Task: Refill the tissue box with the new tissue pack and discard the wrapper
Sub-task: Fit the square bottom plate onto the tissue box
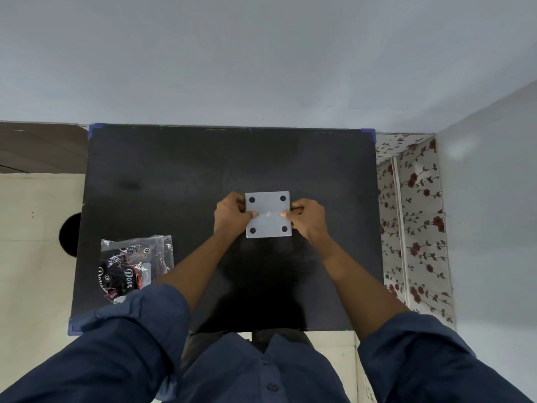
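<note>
Now both my left hand (232,216) and right hand (308,218) grip the upturned grey square plastic tissue box (268,214) mid-frame, thumbs on its base, probably to close it; crumpled clear-and-black plastic wrapper (135,264) waits lower left.

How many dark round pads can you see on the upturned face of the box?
4, one near each corner of the tissue box: far left, far right, near left, near right. None looks hidden.

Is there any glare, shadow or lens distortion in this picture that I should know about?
Head view: wide-angle bending curves the table edges; a dark shadow lies below the tissue box; the wrapper shows glints; both the left hand and right hand look sharp.
</note>
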